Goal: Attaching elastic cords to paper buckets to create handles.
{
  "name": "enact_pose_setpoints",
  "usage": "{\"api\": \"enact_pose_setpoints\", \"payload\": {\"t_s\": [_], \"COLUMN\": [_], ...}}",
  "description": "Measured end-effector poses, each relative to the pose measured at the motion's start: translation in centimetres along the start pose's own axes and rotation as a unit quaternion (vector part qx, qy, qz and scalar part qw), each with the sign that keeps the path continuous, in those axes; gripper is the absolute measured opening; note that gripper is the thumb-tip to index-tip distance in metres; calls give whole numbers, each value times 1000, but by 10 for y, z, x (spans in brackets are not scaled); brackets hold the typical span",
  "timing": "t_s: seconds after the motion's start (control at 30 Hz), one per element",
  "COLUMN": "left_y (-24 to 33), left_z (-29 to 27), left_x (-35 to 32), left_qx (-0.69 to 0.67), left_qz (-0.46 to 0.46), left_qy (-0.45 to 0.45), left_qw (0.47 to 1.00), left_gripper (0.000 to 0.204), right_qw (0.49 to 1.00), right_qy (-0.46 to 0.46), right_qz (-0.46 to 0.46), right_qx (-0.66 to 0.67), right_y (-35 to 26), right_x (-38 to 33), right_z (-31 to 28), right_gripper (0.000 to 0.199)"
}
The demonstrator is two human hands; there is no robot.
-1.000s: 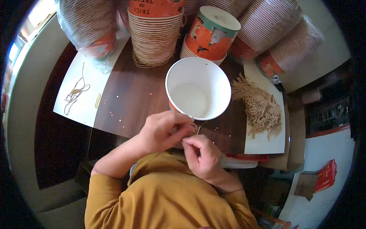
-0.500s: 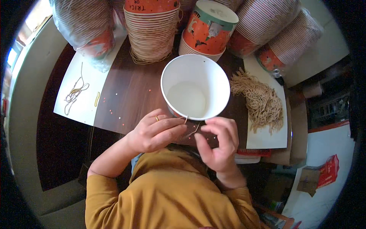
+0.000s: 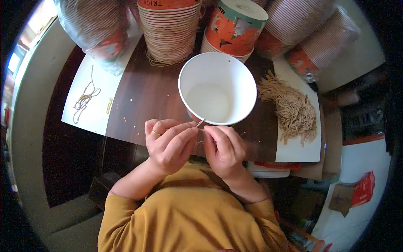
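A white paper bucket (image 3: 241, 86) with an orange outside stands in front of me, its mouth tilted toward me. At its near rim a thin tan cord (image 3: 201, 122) comes off the edge. My left hand (image 3: 171, 145) pinches this cord just below the rim, fingertips together. Close beside it, my right hand (image 3: 225, 150) also pinches the cord, thumb against forefinger, and the two sets of fingertips almost meet. Part of the cord is hidden between the fingers. A small hole shows in the bucket's far wall.
A heap of tan cords (image 3: 296, 110) lies on white paper at the right. Loose cord (image 3: 86, 98) and a small yellow strip (image 3: 109, 105) rest on the left paper. Stacked buckets (image 3: 168, 33), an upturned bucket (image 3: 235, 31) and bagged stacks (image 3: 98, 25) line the back.
My right hand has moved left and closed its thumb and finger on the cord, near my left fingertips. My left hand has shifted slightly up toward the rim.
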State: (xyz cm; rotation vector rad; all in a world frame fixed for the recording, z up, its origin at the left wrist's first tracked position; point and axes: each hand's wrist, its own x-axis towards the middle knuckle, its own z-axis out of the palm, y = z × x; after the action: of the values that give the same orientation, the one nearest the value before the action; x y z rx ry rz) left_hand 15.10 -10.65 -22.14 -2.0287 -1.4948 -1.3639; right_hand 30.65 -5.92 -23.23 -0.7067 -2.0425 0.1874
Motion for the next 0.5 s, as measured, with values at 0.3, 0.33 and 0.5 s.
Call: {"api": "enact_pose_setpoints", "payload": {"t_s": [0.3,0.33,0.5], "left_y": [0,-2,-7], "left_z": [8,8,9], "left_x": [-14,-14,-19], "left_qx": [-466,-465,-485], "left_qz": [-464,-465,-455], "left_qy": [21,21,56], "left_qw": [753,753,744], "left_gripper": [10,10,11], "right_qw": [990,990,850], "right_qy": [-37,-38,-81], "right_qz": [104,105,303], "right_qx": [85,86,422], "right_y": [-2,-2,-4], "right_x": [1,3,10], "right_z": [28,28,28], "right_gripper": [25,25,18]}}
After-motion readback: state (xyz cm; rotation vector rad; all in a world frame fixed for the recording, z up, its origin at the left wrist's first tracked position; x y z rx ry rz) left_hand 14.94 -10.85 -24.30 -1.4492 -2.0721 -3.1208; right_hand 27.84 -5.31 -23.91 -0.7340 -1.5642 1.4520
